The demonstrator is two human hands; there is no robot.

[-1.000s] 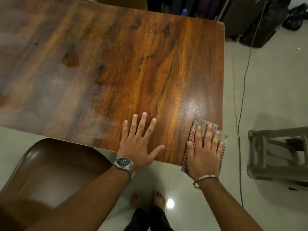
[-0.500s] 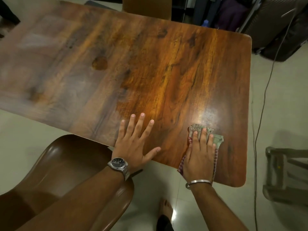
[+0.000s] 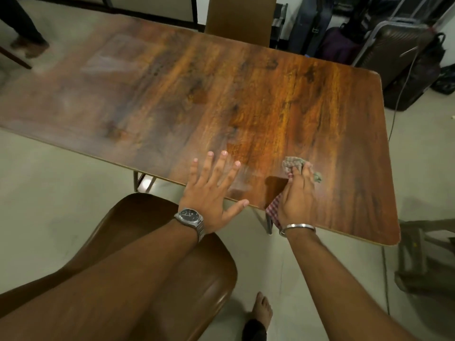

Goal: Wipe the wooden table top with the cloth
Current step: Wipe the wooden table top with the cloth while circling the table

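The wooden table top (image 3: 270, 107) fills the middle of the head view, glossy orange-brown on the right and dull on the left. My left hand (image 3: 211, 190), with a wristwatch, rests flat near the front edge, fingers spread. To its right, my right hand (image 3: 299, 195), with a metal bangle, grips the cloth (image 3: 291, 163) with curled fingers. The cloth bunches up at the fingertips. Its red-checked end (image 3: 273, 210) hangs over the front edge of the table under my wrist.
A brown moulded chair (image 3: 172, 267) sits under my left arm, in front of the table. Another chair back (image 3: 241, 18) stands at the far side. Suitcases and bags (image 3: 394, 45) and a cable (image 3: 398, 99) lie beyond the right end. A stool (image 3: 428, 254) stands at right.
My right hand has slid the cloth left along the front edge, away from the right end, and its fingers have curled, bunching the cloth. My left hand stays flat on the table.
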